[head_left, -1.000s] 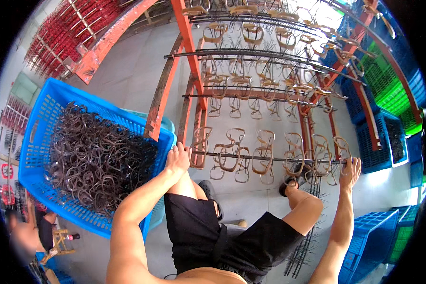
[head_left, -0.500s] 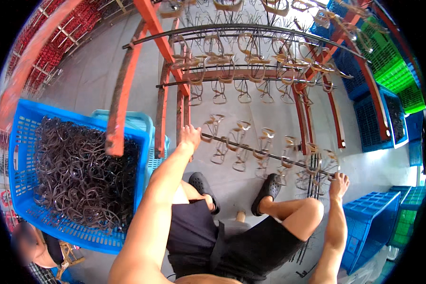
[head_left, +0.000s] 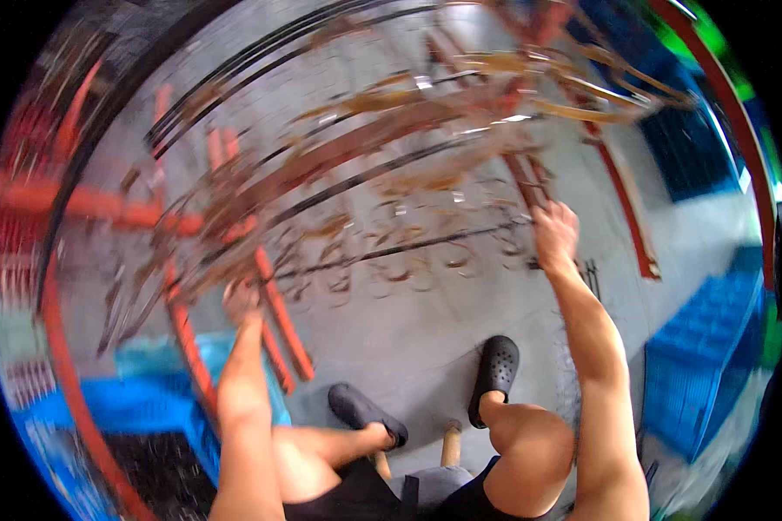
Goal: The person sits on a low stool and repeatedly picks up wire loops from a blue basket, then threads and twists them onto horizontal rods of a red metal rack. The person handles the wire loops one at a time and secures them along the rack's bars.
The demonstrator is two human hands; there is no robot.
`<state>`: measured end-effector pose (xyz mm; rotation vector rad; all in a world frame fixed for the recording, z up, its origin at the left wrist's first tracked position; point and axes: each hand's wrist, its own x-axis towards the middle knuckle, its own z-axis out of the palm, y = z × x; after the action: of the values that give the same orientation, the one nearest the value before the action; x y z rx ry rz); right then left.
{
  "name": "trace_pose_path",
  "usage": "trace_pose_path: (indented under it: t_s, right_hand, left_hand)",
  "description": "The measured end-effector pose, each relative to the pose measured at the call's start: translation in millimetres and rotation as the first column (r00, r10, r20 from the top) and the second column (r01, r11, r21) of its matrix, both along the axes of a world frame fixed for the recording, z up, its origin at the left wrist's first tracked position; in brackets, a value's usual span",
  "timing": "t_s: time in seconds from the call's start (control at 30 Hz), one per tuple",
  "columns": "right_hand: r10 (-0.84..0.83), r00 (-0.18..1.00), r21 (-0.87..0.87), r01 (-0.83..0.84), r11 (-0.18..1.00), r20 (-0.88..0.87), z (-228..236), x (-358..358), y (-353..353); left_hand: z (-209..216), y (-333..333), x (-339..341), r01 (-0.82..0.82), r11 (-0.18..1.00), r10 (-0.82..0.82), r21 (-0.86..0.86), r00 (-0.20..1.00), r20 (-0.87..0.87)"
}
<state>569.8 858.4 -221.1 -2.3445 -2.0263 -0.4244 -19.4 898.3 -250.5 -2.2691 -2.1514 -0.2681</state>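
A thin black rod (head_left: 391, 250) spans between my hands, with several amber-brown looped plastic pieces (head_left: 456, 256), shaped like eyewear frames, hanging along it. My right hand (head_left: 556, 233) is closed around the rod's right end, beside a red post. My left hand (head_left: 241, 300) is at the rod's left end, beside the red uprights. It looks closed on the rod, though motion blurs its fingers. Above and beyond is a red metal rack (head_left: 347, 154), where more rods carry similar amber pieces, also blurred.
At the lower left is a blue crate (head_left: 104, 391) with dark contents, beside a light-blue bin (head_left: 161, 352). A blue crate (head_left: 699, 365) is at the right. Red rack legs (head_left: 621, 204) reach toward me. My feet in black clogs (head_left: 495, 373) are on the grey floor.
The rod has risen toward the rack, and its tilt has reversed, with the right end now higher. My view has swung, blurring the rack. Both arms reach farther forward.
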Motion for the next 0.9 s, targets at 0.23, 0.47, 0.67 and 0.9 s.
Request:
trace_pose_path:
  t_s: [0.23, 0.47, 0.67, 0.9]
  right_hand:
    - [0.016, 0.973, 0.23, 0.038, 0.972, -0.23, -43, 11, 109]
    - [0.056, 0.95, 0.215, 0.012, 0.977, -0.307, -63, 8, 113]
    - [0.019, 0.802, 0.292, 0.195, 0.936, -0.597, -38, -7, -67]
    - [-0.794, 0.013, -0.624, 0.611, 0.488, -0.608, 31, -39, -392]
  left_hand:
    - [-1, -21, -21, -0.154, 0.986, 0.156, -0.063, 0.987, 0.036]
    - [10, -54, 17, -0.406, 0.896, 0.368, -0.18, 0.906, -0.21]
    - [-25, -168, 111, 0.12, 0.744, -0.08, -0.658, 0.993, 0.091]
    - [79, -258, 273, 0.477, 0.547, -0.321, -0.688, 0.879, 0.354]
